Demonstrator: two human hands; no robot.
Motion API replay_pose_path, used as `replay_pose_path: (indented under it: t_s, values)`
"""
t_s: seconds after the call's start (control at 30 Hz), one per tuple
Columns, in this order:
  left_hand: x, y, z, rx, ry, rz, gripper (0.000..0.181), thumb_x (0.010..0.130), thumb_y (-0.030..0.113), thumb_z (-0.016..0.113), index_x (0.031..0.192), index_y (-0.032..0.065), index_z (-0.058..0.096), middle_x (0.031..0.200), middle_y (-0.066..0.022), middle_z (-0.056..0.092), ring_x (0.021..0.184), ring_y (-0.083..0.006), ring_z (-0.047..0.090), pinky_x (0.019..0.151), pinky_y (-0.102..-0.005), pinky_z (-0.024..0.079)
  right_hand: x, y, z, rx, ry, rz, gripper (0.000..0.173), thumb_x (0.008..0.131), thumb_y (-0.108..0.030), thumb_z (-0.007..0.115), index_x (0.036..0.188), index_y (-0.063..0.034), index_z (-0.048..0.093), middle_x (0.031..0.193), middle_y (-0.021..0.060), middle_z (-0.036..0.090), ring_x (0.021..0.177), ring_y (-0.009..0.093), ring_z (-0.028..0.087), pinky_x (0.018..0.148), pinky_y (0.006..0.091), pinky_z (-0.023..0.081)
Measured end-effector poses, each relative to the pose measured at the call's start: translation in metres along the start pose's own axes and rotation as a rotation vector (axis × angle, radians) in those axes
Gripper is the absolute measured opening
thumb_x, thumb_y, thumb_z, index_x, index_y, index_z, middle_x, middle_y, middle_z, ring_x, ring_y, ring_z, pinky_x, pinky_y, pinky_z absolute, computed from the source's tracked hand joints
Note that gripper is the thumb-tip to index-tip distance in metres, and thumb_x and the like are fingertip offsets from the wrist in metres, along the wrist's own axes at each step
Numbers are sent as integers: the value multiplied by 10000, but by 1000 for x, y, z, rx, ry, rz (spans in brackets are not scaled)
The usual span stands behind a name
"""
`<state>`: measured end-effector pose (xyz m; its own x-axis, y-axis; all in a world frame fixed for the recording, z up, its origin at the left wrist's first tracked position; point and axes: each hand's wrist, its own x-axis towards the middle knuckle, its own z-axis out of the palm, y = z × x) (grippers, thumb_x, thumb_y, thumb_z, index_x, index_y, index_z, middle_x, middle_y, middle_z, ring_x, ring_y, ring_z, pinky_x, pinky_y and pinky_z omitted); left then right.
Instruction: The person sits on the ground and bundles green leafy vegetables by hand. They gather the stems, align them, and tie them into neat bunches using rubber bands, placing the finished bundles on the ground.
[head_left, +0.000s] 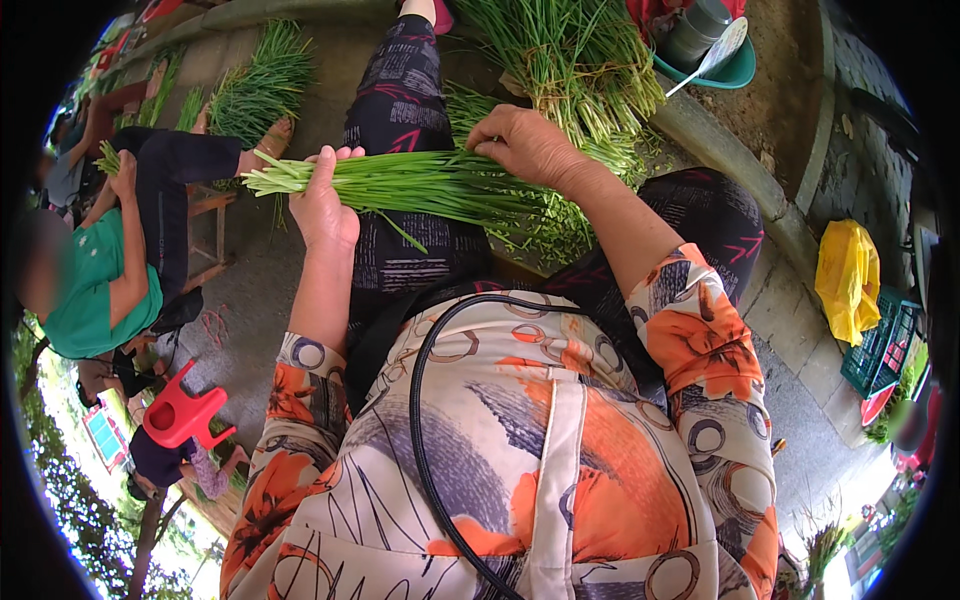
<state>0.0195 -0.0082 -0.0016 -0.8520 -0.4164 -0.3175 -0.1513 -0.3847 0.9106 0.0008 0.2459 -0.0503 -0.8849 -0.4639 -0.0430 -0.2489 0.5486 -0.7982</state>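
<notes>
My left hand (324, 202) grips a bundle of garlic chives (427, 180) near its pale stem ends. The bundle lies level across my left thigh, its green leaves pointing to the right. At the upper edge of the leaves, my right hand (529, 146) has its thumb and fingers bent together; whether a blade is pinched between them is hidden. Beyond that hand a large heap of chives (570, 60) rests on the ground, pale stems towards me. Scattered chive scraps (559, 229) lie between my legs, below the bundle's leaf ends.
A teal basin (739, 75) at upper right holds a metal flask (694, 34) and a hand fan (724, 49), beside a concrete kerb (720, 142). A yellow plastic bag (847, 277) lies by a green crate (879, 341). At left sits a co-worker (105, 277), near a red plastic chair (180, 412).
</notes>
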Motion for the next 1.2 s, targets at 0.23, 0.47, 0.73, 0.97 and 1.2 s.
replay_pose_path:
  t_s: [0.23, 0.47, 0.73, 0.97, 1.2]
  values:
    - [0, 1, 0, 8, -1, 2, 149, 829, 21, 629, 874, 11, 488, 832, -147, 613, 773, -285, 643, 755, -407, 563, -2, -2, 3, -33, 71, -2, 162, 789, -170, 604, 882, -44, 646, 859, 126, 630, 832, 291, 611, 761, 369, 490]
    - [0, 0, 1, -4, 1, 0, 149, 826, 12, 629, 871, 13, 487, 828, -145, 613, 768, -283, 642, 760, -410, 566, -3, -12, -3, 33, 47, 209, 195, 763, -220, 553, 856, -87, 662, 839, 122, 658, 825, 313, 619, 748, 400, 503]
    - [2, -1, -1, 10, -18, 15, 157, 825, 15, 630, 868, 20, 480, 821, -151, 614, 764, -283, 644, 756, -415, 565, 0, -17, 6, 51, 75, 409, 250, 730, -273, 552, 848, -80, 658, 836, 140, 657, 815, 329, 619, 752, 400, 497]
    - [3, -2, -4, -17, 8, -3, 162, 820, 20, 639, 867, 16, 485, 829, -155, 617, 773, -300, 645, 749, -414, 561, -2, 15, -8, 429, 334, 538, 229, 745, -226, 594, 820, -23, 669, 801, 123, 660, 744, 217, 624, 715, 325, 490]
    - [4, -3, -5, -25, -12, 0, 151, 823, 19, 636, 863, 14, 490, 831, -156, 619, 771, -299, 646, 749, -411, 559, -13, 16, -43, 628, 407, 331, 183, 792, -114, 641, 908, 27, 648, 767, 35, 640, 684, 85, 577, 662, 216, 472]
